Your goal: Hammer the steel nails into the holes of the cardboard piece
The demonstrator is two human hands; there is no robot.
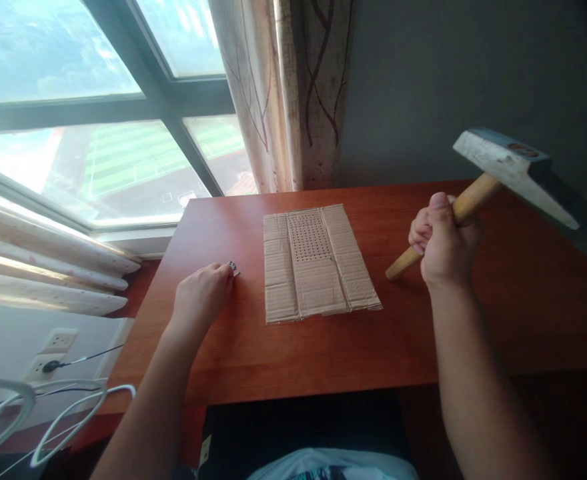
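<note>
My right hand point(446, 240) is wrapped round the wooden handle of a hammer point(511, 163), its thumb lying along the handle. The grey metal head is raised above the right side of the table, and the handle's butt end points down to the left. On the left, my left hand point(204, 293) is closed near the table top, with several small silvery nails point(233, 268) showing at its fingertips. How many are inside the fingers is hidden. Between my hands a flat piece of brown cardboard point(318, 287) lies on the table, with a grid of small dark dots on its upper middle panel.
The reddish-brown wooden table point(343, 353) reaches back to a grey wall point(423, 93). A window point(138, 160) and patterned curtains point(283, 100) stand at the left and back. Below left are wall sockets point(58, 341) with a black plug and looped white cables point(101, 393).
</note>
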